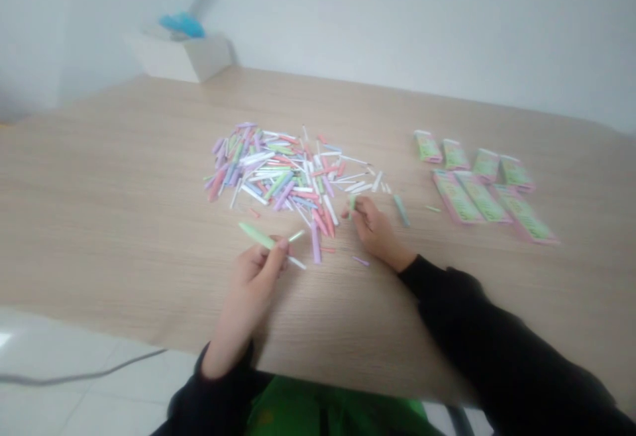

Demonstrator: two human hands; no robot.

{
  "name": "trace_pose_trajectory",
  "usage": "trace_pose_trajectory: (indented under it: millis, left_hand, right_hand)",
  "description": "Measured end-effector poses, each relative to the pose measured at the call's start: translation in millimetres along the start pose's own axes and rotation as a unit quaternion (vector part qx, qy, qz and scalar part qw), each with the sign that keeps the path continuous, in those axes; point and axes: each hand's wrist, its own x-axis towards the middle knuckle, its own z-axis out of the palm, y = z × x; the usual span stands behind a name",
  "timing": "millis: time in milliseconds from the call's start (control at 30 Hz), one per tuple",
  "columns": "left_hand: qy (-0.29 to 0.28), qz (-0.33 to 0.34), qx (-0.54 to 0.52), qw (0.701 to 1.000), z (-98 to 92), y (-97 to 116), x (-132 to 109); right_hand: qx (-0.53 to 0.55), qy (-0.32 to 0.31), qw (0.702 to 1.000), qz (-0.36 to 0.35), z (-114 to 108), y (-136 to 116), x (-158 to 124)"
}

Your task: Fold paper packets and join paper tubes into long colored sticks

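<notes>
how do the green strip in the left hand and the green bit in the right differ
The pale green strip in the left hand shows long; the green piece in the right hand only a short stub. The strip slants left, the piece stands nearly upright. Both are pale green and pinched.

Head-worn view looks forward and down at the left hand (253,270) and right hand (377,230) across a wooden table (124,211)

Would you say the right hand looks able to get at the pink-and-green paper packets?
Probably yes: the right hand lies close to the pink-and-green paper packets, and only a teal paper stick lies flat between them, blocking nothing, though its fingers pinch a small green strip.
</notes>
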Motion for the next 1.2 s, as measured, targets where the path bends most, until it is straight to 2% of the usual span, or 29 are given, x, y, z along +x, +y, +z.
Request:
trace_pose_trajectory:
  millis: [267, 500, 700, 900, 1033, 1200]
  left_hand:
    - [0.01, -0.005, 0.034, 0.999, -0.3, 5.9, -3.4]
    - [0.009, -0.011, 0.019, 1.0, -0.6, 2.0, -2.6]
    - [0.002, -0.012, 0.027, 1.0, 1.1, 4.5, -2.7]
    - [0.001, -0.019, 0.021, 1.0, 0.7, 3.2, -4.5]
    - [0.0, -0.011, 0.02, 1.0, 0.6, 1.5, -4.3]
    - [-0.009, -0.004, 0.015, 1.0, 5.3, 5.1, -5.7]
  right_hand:
    - [0.058, 0.054, 0.996, 0.048, -2.0, -2.4, 1.7]
    - [0.103, 0.125, 0.986, 0.042, -15.5, -18.7, 1.2]
    - [0.129, 0.066, 0.989, 0.029, -37.6, -39.3, -14.7]
    - [-0.033, 0.079, 0.996, -0.039, -63.2, -56.9, -35.8]
    - [-0.097, 0.069, 0.993, -0.008, -70.5, -55.6, -49.4]
    - [-0.133, 0.004, 0.99, 0.039, -66.3, -43.8, -60.6]
